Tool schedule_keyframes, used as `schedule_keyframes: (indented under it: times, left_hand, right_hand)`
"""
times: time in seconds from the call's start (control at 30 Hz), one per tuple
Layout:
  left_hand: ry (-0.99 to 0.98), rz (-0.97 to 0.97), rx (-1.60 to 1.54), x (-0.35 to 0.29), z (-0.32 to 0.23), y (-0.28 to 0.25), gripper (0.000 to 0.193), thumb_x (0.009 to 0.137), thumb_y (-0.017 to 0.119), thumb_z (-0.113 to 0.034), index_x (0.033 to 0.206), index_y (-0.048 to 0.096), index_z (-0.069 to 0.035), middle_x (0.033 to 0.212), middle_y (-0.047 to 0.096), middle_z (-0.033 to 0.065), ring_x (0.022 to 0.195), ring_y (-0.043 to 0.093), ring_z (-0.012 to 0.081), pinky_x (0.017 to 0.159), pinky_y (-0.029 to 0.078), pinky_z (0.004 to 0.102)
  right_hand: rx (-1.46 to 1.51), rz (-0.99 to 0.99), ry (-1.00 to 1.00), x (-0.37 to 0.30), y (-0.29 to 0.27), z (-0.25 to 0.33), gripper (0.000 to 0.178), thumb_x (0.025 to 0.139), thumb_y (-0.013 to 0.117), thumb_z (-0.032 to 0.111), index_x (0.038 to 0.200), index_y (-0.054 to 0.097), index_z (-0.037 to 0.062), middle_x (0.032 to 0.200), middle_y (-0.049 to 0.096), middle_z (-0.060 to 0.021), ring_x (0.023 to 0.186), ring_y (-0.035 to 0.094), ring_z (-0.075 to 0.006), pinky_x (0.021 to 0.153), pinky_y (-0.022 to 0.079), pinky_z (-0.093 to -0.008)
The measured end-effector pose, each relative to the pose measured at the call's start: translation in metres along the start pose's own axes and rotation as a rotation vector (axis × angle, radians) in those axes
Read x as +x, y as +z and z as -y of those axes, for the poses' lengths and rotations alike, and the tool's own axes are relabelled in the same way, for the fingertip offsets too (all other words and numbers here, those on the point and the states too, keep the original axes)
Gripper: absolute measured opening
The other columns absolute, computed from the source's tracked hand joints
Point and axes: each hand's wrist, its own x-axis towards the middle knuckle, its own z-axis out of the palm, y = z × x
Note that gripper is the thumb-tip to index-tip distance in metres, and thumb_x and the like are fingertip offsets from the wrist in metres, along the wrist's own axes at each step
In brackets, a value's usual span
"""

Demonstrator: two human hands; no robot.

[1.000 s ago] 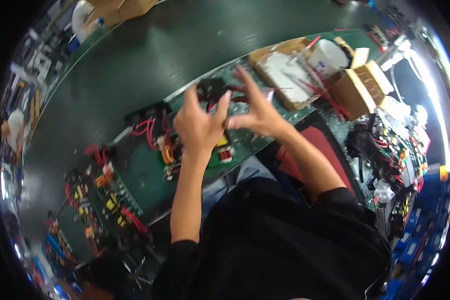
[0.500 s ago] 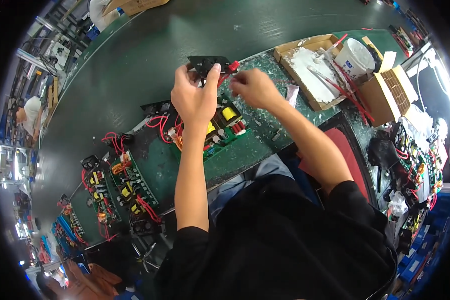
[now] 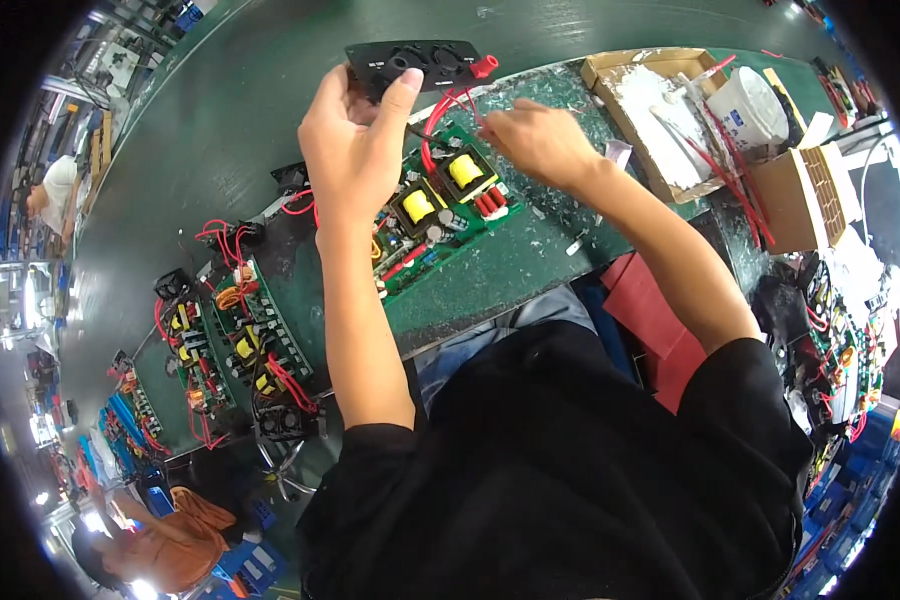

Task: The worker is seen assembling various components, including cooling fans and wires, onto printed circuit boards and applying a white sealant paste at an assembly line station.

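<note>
left grip (image 3: 355, 150) clamped on the panel (image 3: 425, 50), upper centre; right grip (image 3: 540, 143) near the wires (image 3: 432, 125), pinching or not i cannot tell; overpulling the panel could tear wires off the board (image 3: 440, 205)

Light over the green table (image 3: 220, 150) fairly even, moderately bright, with a soft sheen on the surface. Hard white glare at the right edge; small burnt-out spots lower left, near the co-worker (image 3: 175, 550). My left hand (image 3: 355, 150) reads crisp; my right hand (image 3: 540, 142) smears slightly. My black shirt (image 3: 560, 480) swallows detail (folds barely show). Blue bins (image 3: 850, 525) bend and soften toward the dark rim.
</note>
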Motion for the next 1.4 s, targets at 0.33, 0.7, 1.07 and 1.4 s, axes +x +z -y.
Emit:
schedule_keyframes:
  times: [0.33, 0.7, 1.07, 1.4]
  left_hand:
    - [0.07, 0.16, 0.337, 0.005, 0.02, 0.017, 0.042, 0.084, 0.074, -0.04, 0.093, 0.065, 0.001, 0.082, 0.071, 0.0168, 0.075, 0.07, 0.032, 0.071, 0.053, 0.0398]
    - [-0.413, 0.375, 0.034, -0.118, -0.036, 0.026, 0.037, 0.097, 0.062, -0.03, 0.108, 0.061, 0.006, 0.082, 0.07, 0.0137, 0.078, 0.068, 0.0221, 0.073, 0.052, 0.0347]
    - [-0.467, 0.153, -0.004, -0.133, -0.018, 0.03, 0.03, 0.101, 0.058, -0.022, 0.116, 0.065, 0.003, 0.093, 0.072, 0.0096, 0.08, 0.066, 0.0117, 0.067, 0.052, 0.0252]
    - [-0.437, 0.163, 0.015, -0.123, -0.027, 0.034, 0.023, 0.099, 0.061, -0.017, 0.111, 0.069, 0.001, 0.091, 0.071, 0.0061, 0.082, 0.066, 0.0101, 0.065, 0.051, 0.0231]
  right_hand:
    - [0.523, 0.188, 0.193, -0.04, -0.093, 0.02, 0.031, 0.098, 0.055, 0.029, 0.098, 0.064, -0.0007, 0.069, 0.055, -0.0042, 0.063, 0.052, -0.0143, 0.059, 0.042, -0.0306]
    - [2.09, -0.208, 0.961, -0.063, -0.053, 0.082, 0.022, 0.105, 0.046, 0.023, 0.1, 0.054, 0.0034, 0.072, 0.035, 0.0056, 0.064, 0.031, -0.0074, 0.059, 0.031, -0.0229]
    - [1.923, -0.063, 0.752, -0.077, -0.049, 0.075, 0.031, 0.103, 0.044, 0.024, 0.117, 0.057, -0.0002, 0.107, 0.06, -0.0055, 0.1, 0.056, -0.0182, 0.09, 0.042, -0.0327]
    - [1.737, 0.176, 0.868, -0.107, -0.061, 0.059, 0.019, 0.097, 0.057, 0.012, 0.111, 0.061, 0.0003, 0.101, 0.068, -0.0081, 0.086, 0.066, -0.0135, 0.072, 0.051, -0.0251]
